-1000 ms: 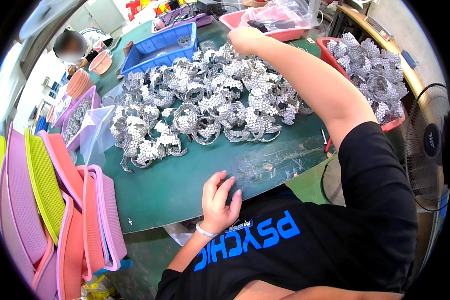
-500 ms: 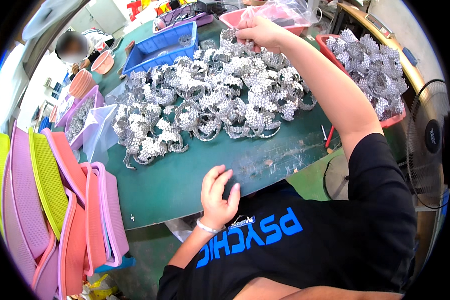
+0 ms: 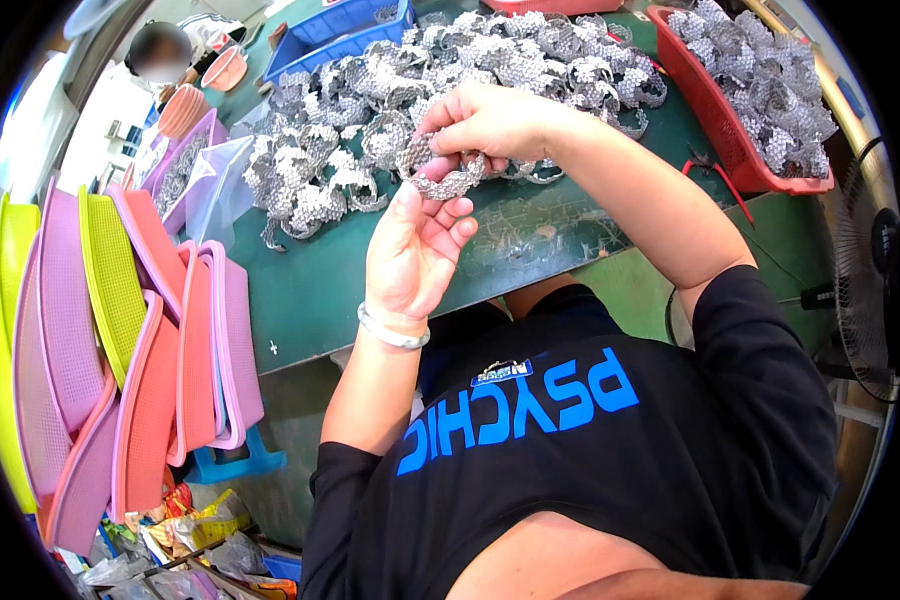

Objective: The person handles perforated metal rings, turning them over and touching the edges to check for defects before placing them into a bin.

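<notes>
Silver scale-textured band (image 3: 454, 184) between both hands, above the near edge of the heap of similar bands (image 3: 530, 70).
The right hand's (image 3: 495, 122) fingers pinch it; the left hand's (image 3: 412, 258) thumb meets its near side, other fingers loosely curled, their grip unclear. Two-handed handling seems the step; next calls for light, steady support. Green bench (image 3: 320, 290) beneath; red basket (image 3: 712, 140) rightward.

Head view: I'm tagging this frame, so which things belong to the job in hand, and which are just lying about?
Likely in the job:
right hand
left hand
held silver scale-textured band
heap of similar bands

Apparently incidental:
red-handled pliers
black fan
perforated plastic baskets
blue crate
</notes>
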{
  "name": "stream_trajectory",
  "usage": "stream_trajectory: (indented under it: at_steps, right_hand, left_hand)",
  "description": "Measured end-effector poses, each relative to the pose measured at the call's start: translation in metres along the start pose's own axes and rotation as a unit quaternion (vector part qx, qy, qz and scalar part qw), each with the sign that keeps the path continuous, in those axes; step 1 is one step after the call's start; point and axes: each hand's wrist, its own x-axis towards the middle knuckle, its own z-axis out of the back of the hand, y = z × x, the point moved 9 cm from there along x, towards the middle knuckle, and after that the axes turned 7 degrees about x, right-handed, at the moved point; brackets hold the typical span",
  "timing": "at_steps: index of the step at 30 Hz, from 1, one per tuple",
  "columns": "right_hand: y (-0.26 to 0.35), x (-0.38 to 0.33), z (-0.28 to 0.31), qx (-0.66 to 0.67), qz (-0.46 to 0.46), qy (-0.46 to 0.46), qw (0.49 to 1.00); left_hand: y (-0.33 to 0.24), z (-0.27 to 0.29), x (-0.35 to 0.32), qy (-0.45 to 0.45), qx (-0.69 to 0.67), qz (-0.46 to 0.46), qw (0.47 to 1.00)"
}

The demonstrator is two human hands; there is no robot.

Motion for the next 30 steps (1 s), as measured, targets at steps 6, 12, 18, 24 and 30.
stream_trajectory:
  at_steps: [6,12,18,24,30]
  right_hand:
    - [-0.009,-0.009,-0.014,0.208,0.018,0.057,0.976]
    - [-0.012,-0.042,0.001,0.184,0.15,-0.048,0.97]
    - [0.001,-0.064,-0.013,0.161,0.196,-0.088,0.963]
    - [0.004,-0.071,-0.016,0.179,0.218,-0.106,0.953]
    - [0.003,-0.076,-0.016,0.171,0.237,-0.128,0.948]
  left_hand:
    - [-0.004,-0.009,-0.009,0.043,-0.13,-0.001,0.991]
    - [-0.007,-0.001,-0.013,0.027,-0.183,-0.011,0.983]
    - [-0.005,0.0,-0.014,0.021,-0.174,-0.005,0.984]
    - [-0.004,0.005,-0.015,-0.004,-0.156,-0.016,0.988]
    - [-0.006,0.006,-0.015,-0.017,-0.148,-0.033,0.988]
